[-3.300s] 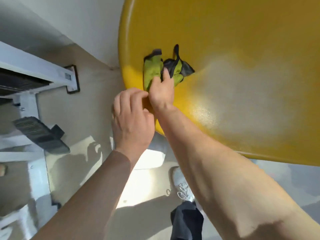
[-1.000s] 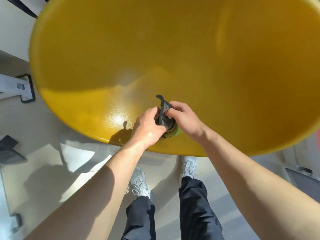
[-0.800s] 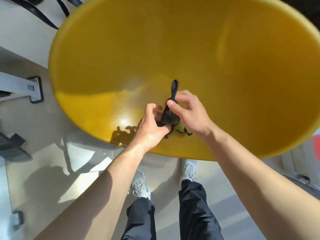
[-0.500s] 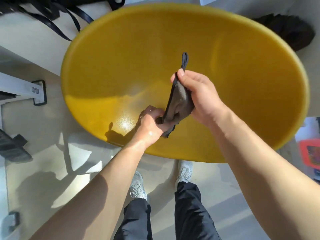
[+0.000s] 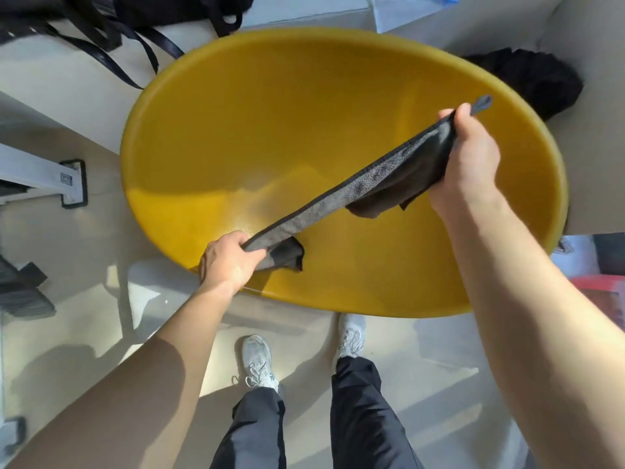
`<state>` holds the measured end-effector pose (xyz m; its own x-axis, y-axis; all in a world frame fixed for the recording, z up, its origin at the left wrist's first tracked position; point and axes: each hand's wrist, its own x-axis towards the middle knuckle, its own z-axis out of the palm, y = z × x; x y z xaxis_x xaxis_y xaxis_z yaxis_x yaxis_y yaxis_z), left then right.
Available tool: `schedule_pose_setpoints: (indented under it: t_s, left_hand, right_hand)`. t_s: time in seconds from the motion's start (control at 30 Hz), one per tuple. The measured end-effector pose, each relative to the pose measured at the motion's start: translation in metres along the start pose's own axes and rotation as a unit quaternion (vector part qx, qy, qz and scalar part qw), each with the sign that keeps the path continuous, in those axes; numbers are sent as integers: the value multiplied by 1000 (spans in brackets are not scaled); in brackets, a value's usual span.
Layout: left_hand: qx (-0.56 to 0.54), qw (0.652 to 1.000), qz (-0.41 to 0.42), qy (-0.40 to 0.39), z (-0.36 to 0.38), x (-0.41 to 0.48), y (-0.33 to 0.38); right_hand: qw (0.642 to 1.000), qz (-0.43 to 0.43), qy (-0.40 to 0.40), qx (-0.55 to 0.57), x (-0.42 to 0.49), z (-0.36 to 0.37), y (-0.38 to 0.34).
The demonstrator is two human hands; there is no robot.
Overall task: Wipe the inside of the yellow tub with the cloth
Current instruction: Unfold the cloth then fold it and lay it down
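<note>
Black straps [image 5: 101, 42] lie tangled at the top left, a dark bundle of fabric [image 5: 534, 79] at the top right, a white metal beam [image 5: 37, 174] at left, white sneakers [image 5: 258, 362] on the pale floor [image 5: 101, 252]

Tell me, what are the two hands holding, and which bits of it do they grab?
A dark grey cloth, stretched above the yellow tub. The left hand grips its lower end, the right hand its upper end.

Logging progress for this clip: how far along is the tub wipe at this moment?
Done: cannot tell; the yellow tub interior shows no visibly wiped area. In hand: the left hand and right hand each grip an end of the cloth, stretched taut above the tub, not touching it. Left: pressing the cloth against the inside and wiping.
</note>
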<state>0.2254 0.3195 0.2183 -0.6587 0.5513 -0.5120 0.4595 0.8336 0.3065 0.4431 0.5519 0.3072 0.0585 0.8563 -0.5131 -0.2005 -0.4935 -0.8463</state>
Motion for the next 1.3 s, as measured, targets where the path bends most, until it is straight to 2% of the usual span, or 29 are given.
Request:
schedule_pose_setpoints:
  t_s: [0.07,0.17,0.3,0.4,0.47,0.5,0.57,0.6,0.63,0.67,0.73,0.77,0.83,0.93,1.0,1.1,1.17,1.23,1.27,1.3]
  left_hand:
    - [-39,999,11,5,1,-5,18]
    - [-170,984,24,-54,6,-12,52]
    - [-375,894,44,-242,1,-17,81]
    - [-399,840,90,-356,-9,-20,79]
    - [-390,830,83,-390,-12,-20,66]
    - [-373,840,88,-383,-11,-21,59]
    - [-292,901,107,-302,-4,-25,47]
    - [-251,928,100,-255,2,-25,40]
    - [-218,945,93,-224,5,-27,35]
    - [-185,956,89,-209,10,-29,30]
    - [-174,958,73,-215,14,-39,26]
    - [-205,951,51,-224,13,-44,25]
    - [-283,930,-7,-235,8,-50,27]
    - [-359,909,-20,-209,-4,-54,22]
    - [-362,915,-3,-178,-21,-57,16]
    - [-324,935,51,-137,-37,-54,0]
    - [-325,939,72,-83,-44,-53,-4]
    - [-370,926,60,-40,-50,-54,1]
    - [-396,916,46,-40,-50,-55,6]
    - [-428,901,43,-50,-51,-56,14]
  right_hand:
    - [996,2,-15,-87,-2,-3,25]
    - [965,13,-112,-238,-19,-1,75]
    - [931,36,-221,-287,-51,-1,120]
    - [917,83,-298,-252,-56,-1,118]
    - [885,75,-345,-304,-54,0,115]
    - [849,36,-359,-385,-54,1,112]
    - [770,-43,-359,-525,-53,6,105]
    - [764,-68,-348,-539,-53,8,102]
    - [780,-78,-335,-523,-52,9,98]
    - [820,-66,-317,-472,-50,11,93]
    - [901,19,-294,-319,-48,14,82]
    - [919,67,-291,-255,-49,16,77]
    - [934,103,-273,-206,-54,20,63]
    - [967,108,-163,-162,-56,30,43]
    - [980,111,-103,-131,-50,34,33]
    - [979,88,-94,-159,-40,38,33]
    - [958,-6,-101,-268,-36,40,43]
    - [888,-126,-102,-430,-38,38,54]
    - [854,-168,-96,-482,-40,36,60]
    - [839,-197,-100,-498,-47,36,65]
